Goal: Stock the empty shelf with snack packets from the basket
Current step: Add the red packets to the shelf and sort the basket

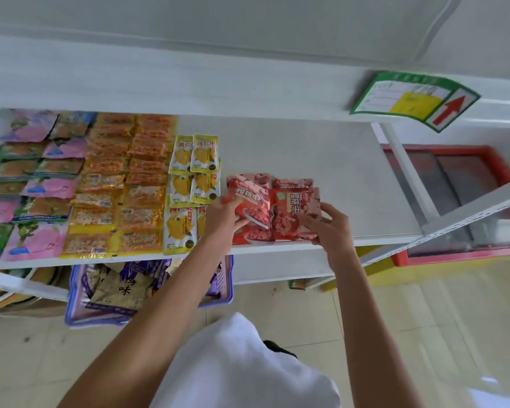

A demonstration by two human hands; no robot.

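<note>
— Hands first: what does each one hold?
— The left hand [225,216] pinches a red plastic snack packet with white lettering [249,198] by its lower edge, tilted up off the pile. The right hand [328,228] grips a second red packet [292,213] at its right side, fingers curled round it. Both packets sit at the front edge of the white metal shelf [321,154], just right of the yellow-and-white mango packets [194,169]
— And the rest of the stock?
— More red packets [292,182] lie flat under and behind those two. The purple plastic basket [71,293] stands below the shelf's front edge, with brown and purple packets [121,290] in it
— What could go wrong from here?
— The front red packets reach right to the edge, so a nudge from either wrist as the hands let go could slide them off to the floor. The film looks glossy and slippery, I judge, so a pile laid crooked may fan out. And the left packet, set too far left, could ride over the mango row and muddle the columns
</note>
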